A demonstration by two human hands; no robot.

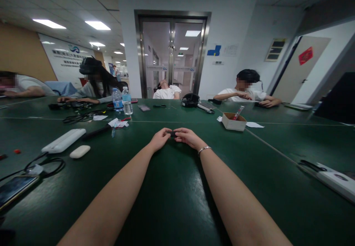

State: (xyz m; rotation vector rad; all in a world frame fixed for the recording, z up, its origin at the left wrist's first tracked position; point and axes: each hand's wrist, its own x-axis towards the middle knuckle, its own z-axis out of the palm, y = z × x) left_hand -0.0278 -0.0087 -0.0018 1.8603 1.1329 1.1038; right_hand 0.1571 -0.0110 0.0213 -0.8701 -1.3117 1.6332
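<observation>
Both arms stretch forward over the dark green table, and the hands meet near its middle. Between the fingertips is a small black object, too small and partly covered to name. My left hand is closed, pinching its left end with thumb and fingers. From the other side my right hand is closed on its right end, the fingers bent over it. A silver bracelet circles the right wrist.
On the left lie a white pouch, a white rounded case, a phone and cables. Two water bottles stand farther back. An open box sits right, a white box nearer. Several people sit around the table.
</observation>
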